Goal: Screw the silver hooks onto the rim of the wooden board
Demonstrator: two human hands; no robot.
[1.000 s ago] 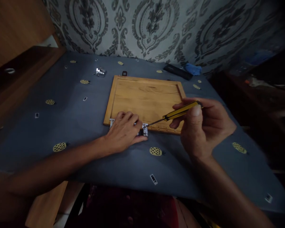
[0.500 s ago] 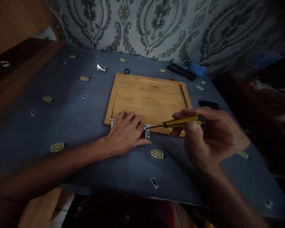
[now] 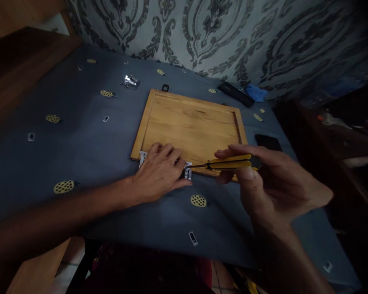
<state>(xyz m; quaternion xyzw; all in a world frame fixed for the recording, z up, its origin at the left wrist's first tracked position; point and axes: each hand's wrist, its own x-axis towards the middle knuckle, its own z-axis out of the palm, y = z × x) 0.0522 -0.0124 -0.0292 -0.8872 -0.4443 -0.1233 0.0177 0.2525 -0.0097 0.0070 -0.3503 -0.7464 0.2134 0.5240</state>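
Observation:
A framed wooden panel point(image 3: 196, 124) lies flat on the table. At its near edge, my left hand point(image 3: 159, 173) presses down with its fingers curled over a metal fitting point(image 3: 188, 173) and its thumb on the near side. Most of the middle is hidden under the palm; another silvery metal part point(image 3: 142, 157) shows left of the hand. My right hand point(image 3: 272, 183) grips a yellow-and-black screwdriver point(image 3: 228, 162) between thumb and fingers. Its shaft points left, and the tip meets the fitting's right end, where a screw is too small to make out.
A shiny metal piece point(image 3: 131, 81) lies behind the panel to the left. A dark loop point(image 3: 165, 87) sticks out at the far edge. Further right are a long black case point(image 3: 236, 94), a blue cloth point(image 3: 256, 92) and a black phone-like slab point(image 3: 268, 142). Patterned wall covering point(image 3: 214, 32) rises behind.
The view has shifted and tilted slightly. The screwdriver's handle has turned a little in my right hand, its tip staying at the fitting. My left hand holds its place on the panel's edge.

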